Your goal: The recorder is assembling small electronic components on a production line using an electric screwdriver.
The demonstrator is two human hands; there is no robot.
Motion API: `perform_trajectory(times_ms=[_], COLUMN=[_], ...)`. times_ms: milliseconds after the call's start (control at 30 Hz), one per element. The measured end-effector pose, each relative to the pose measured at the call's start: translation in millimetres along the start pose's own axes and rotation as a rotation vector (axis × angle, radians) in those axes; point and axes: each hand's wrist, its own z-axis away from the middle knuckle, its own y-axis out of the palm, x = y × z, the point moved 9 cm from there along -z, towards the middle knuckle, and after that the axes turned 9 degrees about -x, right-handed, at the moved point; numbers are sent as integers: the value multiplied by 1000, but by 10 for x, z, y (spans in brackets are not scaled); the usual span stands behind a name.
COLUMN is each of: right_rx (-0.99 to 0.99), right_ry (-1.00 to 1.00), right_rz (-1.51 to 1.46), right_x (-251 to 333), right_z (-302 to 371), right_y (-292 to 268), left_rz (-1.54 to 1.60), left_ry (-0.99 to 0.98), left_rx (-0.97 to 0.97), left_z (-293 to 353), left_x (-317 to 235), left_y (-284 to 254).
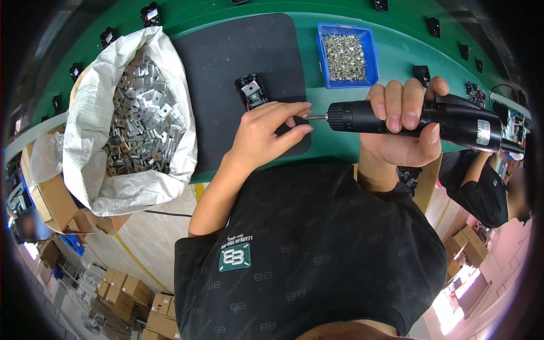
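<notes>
My right hand point(402, 122) is wrapped round a black electric screwdriver point(354, 117), which lies level with its bit pointing left. At the bit's tip, the thumb and fingers of my left hand point(269, 133) are pinched together. A small dark bit of something shows between those fingers, too hidden to name. Just beyond my left hand, a black plastic housing point(251, 90) rests on the dark grey mat point(241, 45). A square metal plate sits in it, with some green and a red wire showing.
Left of the mat stands a white woven sack point(90, 130) full of metal plates point(148, 113). A blue tray point(371, 59) of small screws point(344, 56) sits on the green table point(306, 45). Several black housings point(151, 14) line the far side. Another person point(481, 184) is at the right.
</notes>
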Motion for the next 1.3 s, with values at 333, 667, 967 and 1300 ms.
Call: perform_trajectory(times_ms=[333, 667, 967, 1300], right_rx=[4, 10, 110, 186], right_ry=[-12, 10, 61, 113], right_rz=[27, 46, 83, 212], right_x=[-16, -60, -202, -336], right_z=[31, 50, 92, 54], right_y=[-6, -15, -5, 100], left_rz=[1, -59, -226, -287], left_ry=[-18, 58, 127, 246], left_rx=[-16, -43, -77, -156], left_z=[-24, -3, 62, 96], left_x=[17, -1, 2, -47], left_y=[3, -50, -108, -218])
